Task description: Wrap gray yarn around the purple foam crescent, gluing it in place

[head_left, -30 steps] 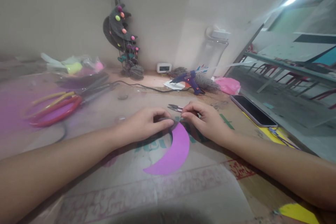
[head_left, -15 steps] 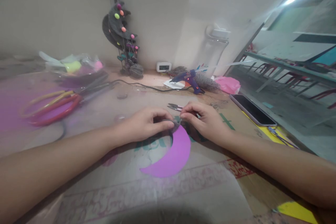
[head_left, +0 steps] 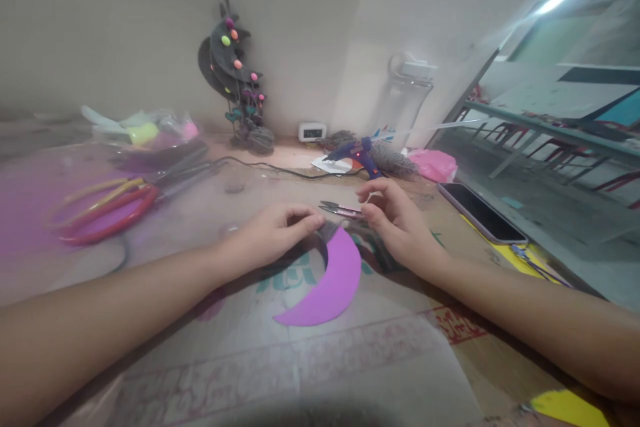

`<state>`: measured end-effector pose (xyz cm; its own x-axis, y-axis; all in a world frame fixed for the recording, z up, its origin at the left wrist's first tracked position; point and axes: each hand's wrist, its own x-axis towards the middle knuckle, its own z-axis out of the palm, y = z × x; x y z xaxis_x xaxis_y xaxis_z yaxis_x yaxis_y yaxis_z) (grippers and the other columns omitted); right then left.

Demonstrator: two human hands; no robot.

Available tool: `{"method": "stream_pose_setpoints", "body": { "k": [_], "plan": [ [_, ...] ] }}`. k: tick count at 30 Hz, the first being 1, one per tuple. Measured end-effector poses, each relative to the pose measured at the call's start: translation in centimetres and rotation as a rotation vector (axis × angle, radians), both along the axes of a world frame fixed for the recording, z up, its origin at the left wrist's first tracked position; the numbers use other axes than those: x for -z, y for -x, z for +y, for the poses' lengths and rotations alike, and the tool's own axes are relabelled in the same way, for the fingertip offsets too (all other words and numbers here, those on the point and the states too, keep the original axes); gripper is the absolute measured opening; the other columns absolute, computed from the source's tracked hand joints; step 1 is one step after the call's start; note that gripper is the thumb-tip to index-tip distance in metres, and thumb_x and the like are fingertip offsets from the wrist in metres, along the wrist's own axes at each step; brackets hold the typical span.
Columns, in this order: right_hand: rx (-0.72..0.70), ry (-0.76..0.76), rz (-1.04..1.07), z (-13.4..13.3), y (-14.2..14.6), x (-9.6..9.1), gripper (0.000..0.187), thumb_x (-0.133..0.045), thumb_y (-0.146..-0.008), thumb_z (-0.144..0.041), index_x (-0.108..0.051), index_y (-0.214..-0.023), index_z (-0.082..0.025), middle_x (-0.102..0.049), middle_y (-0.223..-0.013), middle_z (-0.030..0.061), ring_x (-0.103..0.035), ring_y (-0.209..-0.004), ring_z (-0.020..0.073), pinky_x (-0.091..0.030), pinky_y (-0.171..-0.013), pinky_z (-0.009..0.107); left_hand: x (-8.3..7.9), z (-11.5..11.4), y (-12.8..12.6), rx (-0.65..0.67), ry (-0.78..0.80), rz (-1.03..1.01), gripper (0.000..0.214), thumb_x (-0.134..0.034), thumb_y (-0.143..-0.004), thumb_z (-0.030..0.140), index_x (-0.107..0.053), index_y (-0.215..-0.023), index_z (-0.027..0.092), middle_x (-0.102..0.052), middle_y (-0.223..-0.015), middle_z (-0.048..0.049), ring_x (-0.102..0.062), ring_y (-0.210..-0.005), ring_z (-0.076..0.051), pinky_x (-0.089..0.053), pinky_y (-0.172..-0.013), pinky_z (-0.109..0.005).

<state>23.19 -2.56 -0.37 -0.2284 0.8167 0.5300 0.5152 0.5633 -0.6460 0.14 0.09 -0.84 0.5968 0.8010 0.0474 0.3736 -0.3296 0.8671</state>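
Observation:
A purple crescent moon cutout (head_left: 336,285) lies tilted over the cardboard, its upper tip wrapped in grey yarn (head_left: 327,231). My left hand (head_left: 280,230) pinches that wrapped tip between thumb and fingers. To the right of the crescent, my right hand (head_left: 400,223) is apart from it, with curved fingers and a gap between thumb and forefinger. Small thread snips (head_left: 340,209) lie just left of the right thumb, their handle end partly hidden by that hand. Whether a thin strand runs to the right fingers cannot be made out.
A blue glue gun (head_left: 357,153) rests at the back beside grey yarn (head_left: 395,157). Large red-and-yellow-handled scissors (head_left: 113,210) lie left. A phone (head_left: 483,212) sits at the right edge. Behind stand a decorated grey moon (head_left: 230,57), a small clock (head_left: 313,132) and a clear bottle (head_left: 403,107).
My right hand has let go at the crescent's wrapped tip and moved right and up, its fingers parting. My left hand keeps its pinch, and the crescent has turned slightly.

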Motion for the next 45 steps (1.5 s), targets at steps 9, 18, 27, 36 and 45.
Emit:
{"method": "stream_pose_setpoints", "body": {
  "k": [9,18,27,36,45],
  "plan": [
    [-0.100,0.185,-0.334,-1.1,0.8,-0.7,0.024,-0.056,-0.088,-0.032,-0.062,-0.070,-0.017,-0.060,-0.065,-0.0006,-0.052,-0.060,0.0111,-0.037,-0.057,0.023,-0.3,-0.1,-0.1,-0.046,-0.098,-0.018,0.039,-0.044,-0.093,0.049,-0.064,-0.082,0.017,-0.066,-0.077,-0.0011,-0.057,-0.071,-0.015,-0.043,-0.064,-0.025],
    [-0.156,0.157,-0.352,-1.1,0.9,-0.1,0.026,-0.055,-0.090,-0.029,-0.060,-0.067,-0.017,-0.057,-0.062,-0.0017,-0.051,-0.060,0.0101,-0.037,-0.059,0.022,-0.2,-0.3,-0.2,0.014,-0.077,-0.022,0.032,-0.053,-0.089,0.047,-0.069,-0.089,0.020,-0.070,-0.079,-0.0016,-0.059,-0.070,-0.016,-0.044,-0.064,-0.025],
    [-0.123,0.140,-0.308,-1.1,1.0,-0.3,0.030,-0.053,-0.091,-0.030,-0.057,-0.064,-0.017,-0.058,-0.062,-0.0013,-0.052,-0.059,0.0101,-0.038,-0.059,0.022,-0.4,-0.1,0.0,0.012,-0.110,-0.026,0.041,-0.040,-0.095,0.049,-0.063,-0.085,0.017,-0.067,-0.082,-0.0027,-0.060,-0.079,-0.018,-0.045,-0.071,-0.028],
    [-0.071,0.163,-0.301,-1.2,1.0,-0.4,0.031,-0.052,-0.090,-0.030,-0.057,-0.062,-0.017,-0.056,-0.059,-0.0021,-0.050,-0.056,0.0093,-0.037,-0.056,0.021,-0.5,-0.6,-0.1,-0.010,-0.024,-0.060,0.032,-0.047,-0.091,0.046,-0.062,-0.087,0.018,-0.070,-0.083,-0.0040,-0.062,-0.078,-0.018,-0.047,-0.069,-0.029],
    [-0.047,0.185,-0.227,-1.5,1.2,-1.0,0.030,-0.053,-0.089,-0.028,-0.055,-0.062,-0.018,-0.057,-0.057,-0.0025,-0.051,-0.053,0.0095,-0.039,-0.054,0.022,-0.3,-0.3,0.0,-0.040,-0.026,-0.144,0.038,-0.039,-0.094,0.047,-0.057,-0.077,0.018,-0.063,-0.078,-0.0016,-0.058,-0.076,-0.017,-0.045,-0.070,-0.027]
  ]
}}
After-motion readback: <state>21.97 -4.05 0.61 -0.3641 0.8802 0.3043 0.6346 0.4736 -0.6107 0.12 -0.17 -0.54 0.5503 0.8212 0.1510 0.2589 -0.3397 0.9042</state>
